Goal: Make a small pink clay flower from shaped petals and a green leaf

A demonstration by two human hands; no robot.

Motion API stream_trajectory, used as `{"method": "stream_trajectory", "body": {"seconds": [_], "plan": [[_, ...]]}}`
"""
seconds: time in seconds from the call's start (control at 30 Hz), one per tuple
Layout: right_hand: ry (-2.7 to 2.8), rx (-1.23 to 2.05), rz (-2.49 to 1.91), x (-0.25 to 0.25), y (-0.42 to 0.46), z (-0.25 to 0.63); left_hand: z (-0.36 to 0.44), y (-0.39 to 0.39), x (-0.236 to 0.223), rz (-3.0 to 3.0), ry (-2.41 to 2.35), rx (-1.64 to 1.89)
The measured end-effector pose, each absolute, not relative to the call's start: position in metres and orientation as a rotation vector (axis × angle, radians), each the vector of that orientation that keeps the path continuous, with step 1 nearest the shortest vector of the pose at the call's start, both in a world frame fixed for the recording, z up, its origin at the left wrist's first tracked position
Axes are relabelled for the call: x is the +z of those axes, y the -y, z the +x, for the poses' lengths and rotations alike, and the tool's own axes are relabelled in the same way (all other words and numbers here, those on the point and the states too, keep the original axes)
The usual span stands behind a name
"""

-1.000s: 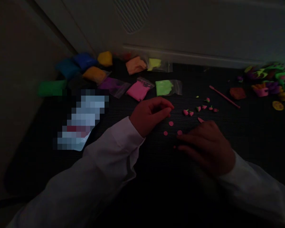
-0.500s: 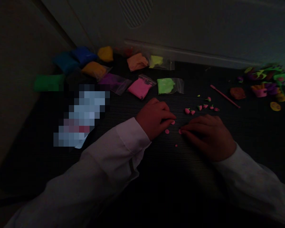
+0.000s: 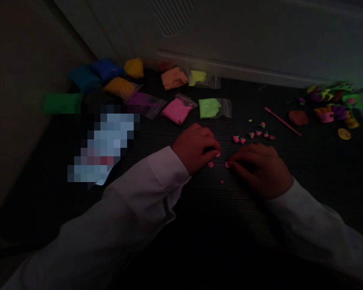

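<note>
My left hand (image 3: 196, 147) is curled low over the dark table, its thumb and forefinger drawn together at the edge of a flat pink clay disc (image 3: 218, 155). What lies between those fingertips is hidden. My right hand (image 3: 261, 171) pinches the rim of another pink disc (image 3: 227, 164) with thumb and forefinger. A third disc (image 3: 211, 164) lies just below the left fingertips, and a tiny pink ball (image 3: 222, 181) sits nearer to me. Beyond the right hand are several small pink clay pieces with green tops (image 3: 236, 139).
Bagged clay in many colours lines the back left, including a pink packet (image 3: 178, 111) and a light green packet (image 3: 209, 108). A bright blurred-out sheet or screen (image 3: 105, 141) lies left. A pink stick tool (image 3: 282, 121), brown lump (image 3: 298, 117) and finished clay figures (image 3: 324, 114) stand right.
My left hand has come down to the disc at its fingertips. My right hand has moved up from beside the tiny ball and closed on a disc's rim. The discs stay in place.
</note>
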State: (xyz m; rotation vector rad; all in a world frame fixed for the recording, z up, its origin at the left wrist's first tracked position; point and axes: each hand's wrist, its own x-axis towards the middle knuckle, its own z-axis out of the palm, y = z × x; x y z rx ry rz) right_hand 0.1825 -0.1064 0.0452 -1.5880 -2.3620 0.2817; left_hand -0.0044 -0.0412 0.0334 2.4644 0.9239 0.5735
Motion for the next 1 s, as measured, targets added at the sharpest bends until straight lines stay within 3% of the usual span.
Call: {"method": "stream_trajectory", "body": {"seconds": [1.0], "plan": [[2.338, 0.380, -1.652, 0.0501, 0.1038, 0.1823, -0.0065, 0.0402, 0.0351, 2.428, -0.884, 0.580]]}}
